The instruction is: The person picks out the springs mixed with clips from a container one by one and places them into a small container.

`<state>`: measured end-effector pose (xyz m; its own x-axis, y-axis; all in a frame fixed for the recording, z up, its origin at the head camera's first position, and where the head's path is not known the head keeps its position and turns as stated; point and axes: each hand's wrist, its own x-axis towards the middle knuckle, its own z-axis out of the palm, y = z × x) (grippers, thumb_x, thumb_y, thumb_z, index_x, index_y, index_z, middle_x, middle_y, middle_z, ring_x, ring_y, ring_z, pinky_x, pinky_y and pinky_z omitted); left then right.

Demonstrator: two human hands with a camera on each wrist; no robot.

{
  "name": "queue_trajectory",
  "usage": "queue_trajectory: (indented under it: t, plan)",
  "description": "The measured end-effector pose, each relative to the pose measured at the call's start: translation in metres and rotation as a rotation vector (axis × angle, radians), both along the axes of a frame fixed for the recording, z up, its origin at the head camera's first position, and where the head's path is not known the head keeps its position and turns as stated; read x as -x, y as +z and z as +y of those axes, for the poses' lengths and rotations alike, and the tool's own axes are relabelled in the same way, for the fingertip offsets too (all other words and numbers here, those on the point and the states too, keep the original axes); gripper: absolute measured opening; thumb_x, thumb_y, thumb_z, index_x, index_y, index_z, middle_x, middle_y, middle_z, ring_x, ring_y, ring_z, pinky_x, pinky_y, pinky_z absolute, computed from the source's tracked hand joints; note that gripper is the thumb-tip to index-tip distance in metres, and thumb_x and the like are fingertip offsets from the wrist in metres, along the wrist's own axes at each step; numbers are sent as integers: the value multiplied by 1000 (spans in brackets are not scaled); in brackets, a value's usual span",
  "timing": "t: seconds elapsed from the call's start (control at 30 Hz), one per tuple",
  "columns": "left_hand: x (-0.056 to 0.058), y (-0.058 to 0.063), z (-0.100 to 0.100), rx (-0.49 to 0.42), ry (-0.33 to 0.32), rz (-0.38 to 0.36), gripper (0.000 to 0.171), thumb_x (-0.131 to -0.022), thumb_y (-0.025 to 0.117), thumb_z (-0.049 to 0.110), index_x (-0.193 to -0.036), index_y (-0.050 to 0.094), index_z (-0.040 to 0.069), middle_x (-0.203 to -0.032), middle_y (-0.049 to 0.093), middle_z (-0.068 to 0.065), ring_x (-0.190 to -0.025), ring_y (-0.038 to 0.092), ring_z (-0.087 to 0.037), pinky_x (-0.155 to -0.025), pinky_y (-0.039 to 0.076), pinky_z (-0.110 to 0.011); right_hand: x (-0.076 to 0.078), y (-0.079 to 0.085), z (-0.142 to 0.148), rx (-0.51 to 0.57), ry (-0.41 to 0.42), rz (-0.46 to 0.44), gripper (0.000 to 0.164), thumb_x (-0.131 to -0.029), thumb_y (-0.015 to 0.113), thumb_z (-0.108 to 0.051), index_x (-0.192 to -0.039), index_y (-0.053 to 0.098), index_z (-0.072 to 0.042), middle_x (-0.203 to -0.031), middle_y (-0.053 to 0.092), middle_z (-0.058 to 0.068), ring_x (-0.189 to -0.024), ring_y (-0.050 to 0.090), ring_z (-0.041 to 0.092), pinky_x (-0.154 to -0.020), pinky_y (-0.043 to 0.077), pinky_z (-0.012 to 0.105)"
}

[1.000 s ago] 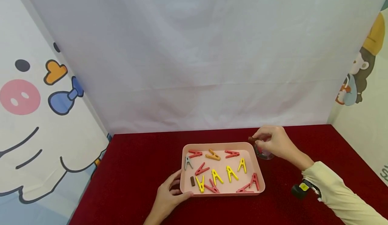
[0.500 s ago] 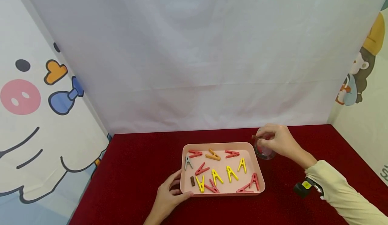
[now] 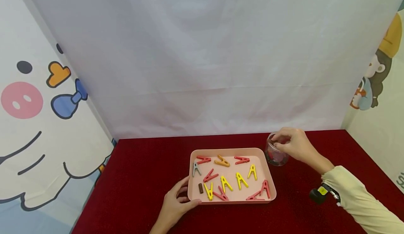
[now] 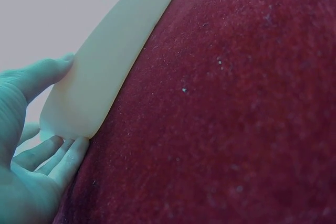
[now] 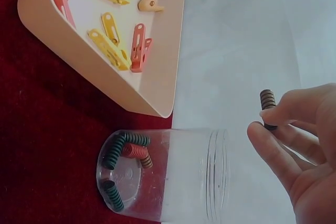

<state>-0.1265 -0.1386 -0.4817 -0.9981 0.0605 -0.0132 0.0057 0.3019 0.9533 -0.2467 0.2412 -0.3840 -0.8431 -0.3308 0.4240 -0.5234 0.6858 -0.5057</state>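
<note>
Between thumb and fingers, my right hand (image 3: pixel 298 145) pinches a brown coil spring (image 5: pixel 268 99). In the head view it hangs at the mouth of a clear plastic jar (image 3: pixel 277 159); in the right wrist view a gap separates it from the rim. Inside the jar lie several springs, including a dark green spring (image 5: pixel 115 156) and a red spring (image 5: pixel 135 151). My left hand (image 3: pixel 175 203) holds the near-left corner of a pink tray (image 3: pixel 233 202), thumb and fingers against its walls. Another brown spring (image 3: pixel 200 188) lies in the tray.
Several plastic clips share the tray, among them a yellow clip (image 3: pixel 241 180), a red clip (image 3: pixel 241 160), an orange clip (image 3: pixel 222 161) and a grey clip (image 3: pixel 196 169). A dark red cloth (image 3: pixel 148 167) covers the table. A white curtain (image 3: pixel 195 59) hangs behind.
My right hand has moved a little right with the brown spring, from beside the tray's far-right corner to the jar's mouth. My left hand and the tray stay put.
</note>
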Motion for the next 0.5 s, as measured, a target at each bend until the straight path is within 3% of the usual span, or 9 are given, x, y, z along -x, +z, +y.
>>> queue_trajectory:
  t: [0.07, 0.13, 0.5]
  plan:
    - [0, 0, 0, -1, -1, 1, 75, -65, 78, 25, -130, 42, 16, -123, 46, -12, -103, 50, -27, -72, 49, -26, 1, 0, 2, 2, -2, 0, 15, -68, 67, 3, -78, 67, -9, -77, 63, 1, -64, 55, 10, -50, 46, 23]
    - [-3, 8, 2, -7, -2, -12, 76, -66, 78, 23, -131, 41, 12, -124, 46, -15, -103, 49, -30, -73, 49, -30, 1, 0, 4, -1, -10, -3, 16, -68, 66, 4, -77, 67, -9, -76, 62, 1, -64, 55, 10, -50, 46, 23]
    - [-3, 7, 0, -62, -31, 5, 76, -66, 77, 19, -131, 40, 11, -122, 46, -17, -103, 50, -31, -72, 49, -30, 4, 0, 13, 6, -23, -5, 14, -69, 67, 4, -76, 67, -8, -75, 62, 2, -63, 56, 13, -48, 46, 23]
